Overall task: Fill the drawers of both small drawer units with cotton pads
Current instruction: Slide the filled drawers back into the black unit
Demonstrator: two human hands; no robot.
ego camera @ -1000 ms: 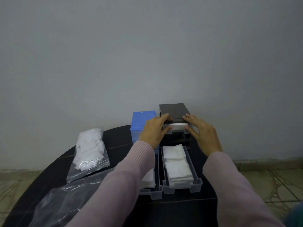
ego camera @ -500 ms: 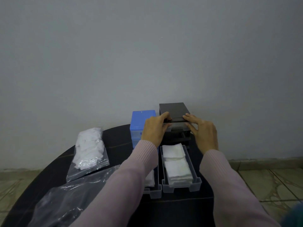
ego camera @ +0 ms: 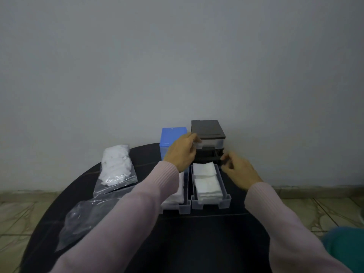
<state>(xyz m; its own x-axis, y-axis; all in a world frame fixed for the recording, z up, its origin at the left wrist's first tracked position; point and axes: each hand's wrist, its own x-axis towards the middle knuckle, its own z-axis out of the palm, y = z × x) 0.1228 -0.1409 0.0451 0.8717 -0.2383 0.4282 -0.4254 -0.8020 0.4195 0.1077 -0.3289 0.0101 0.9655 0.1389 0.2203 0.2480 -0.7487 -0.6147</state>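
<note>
The top drawer [ego camera: 211,143] of the black drawer unit [ego camera: 207,133], which stood partly out a second ago with pads showing, now sits pushed home, so one drawer of that unit counts as filled and closed. The left hand [ego camera: 182,152] has stayed at the drawer's left front corner, fingers curled against it; whether it pinches the corner or only rests there I cannot tell. The right hand [ego camera: 237,170] has come off the unit and hangs lower, beside its right front corner, fingers loosely curled and holding nothing. That suggests the next loose drawer is due to go back in. Counted: two units at the far edge of the tabletop [ego camera: 197,243], the black one and a blue drawer unit [ego camera: 171,138] just left of it; two clear loose drawers lying side by side in front of them, the right drawer [ego camera: 209,186] holding two stacks of cotton pads [ego camera: 206,186], the left drawer [ego camera: 177,203] also padded but half hidden by the left sleeve; one full bag of pads [ego camera: 116,166] towards the left edge; one flattened, seemingly empty bag [ego camera: 84,219] nearer the person.
</note>
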